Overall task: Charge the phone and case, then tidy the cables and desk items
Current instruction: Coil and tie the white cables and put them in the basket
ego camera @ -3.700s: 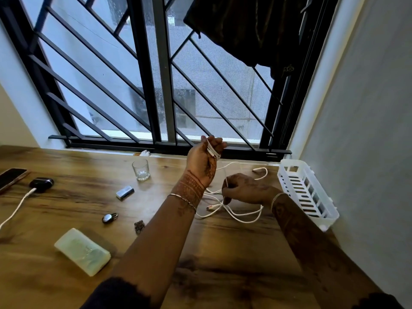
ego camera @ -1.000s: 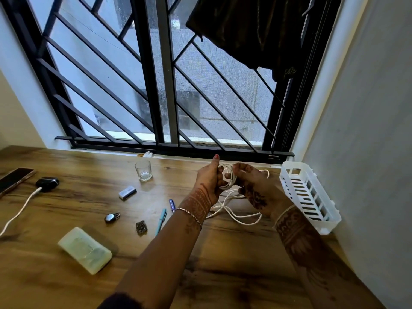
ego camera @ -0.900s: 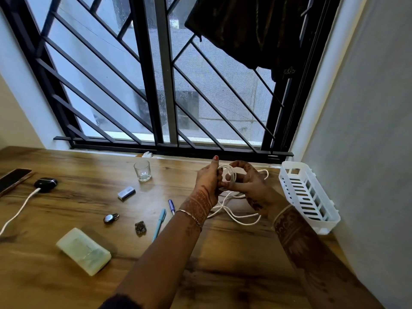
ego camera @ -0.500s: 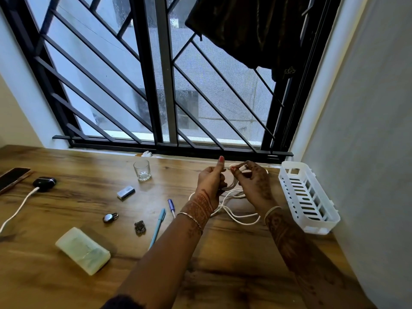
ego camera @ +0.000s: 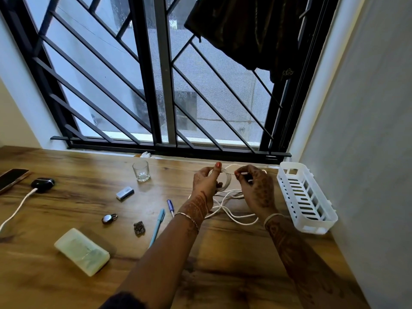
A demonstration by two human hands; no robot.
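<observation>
The left hand (ego camera: pixel 206 181) grips a small coil of white cable (ego camera: pixel 236 216), thumb up. The right hand (ego camera: pixel 256 188) pinches the cable's end just beside it. Loose loops lie tangled on the desk (ego camera: pixel 223 264) beneath, near the basket (ego camera: pixel 287 168). Far left lie the phone (ego camera: pixel 12 178) and the dark case (ego camera: pixel 43 184), with a lead (ego camera: pixel 17 208) running to the case.

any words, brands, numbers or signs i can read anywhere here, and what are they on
No text can be read in this view.
Dark cloth: a small pale stitched mark near its lower corner, too small to read.
Pale green box: any print on it is too blurred to read.
Small silver block: too small to tell.
Phone: screen dark, nothing shows.
White cable, white basket: no print shows.
</observation>
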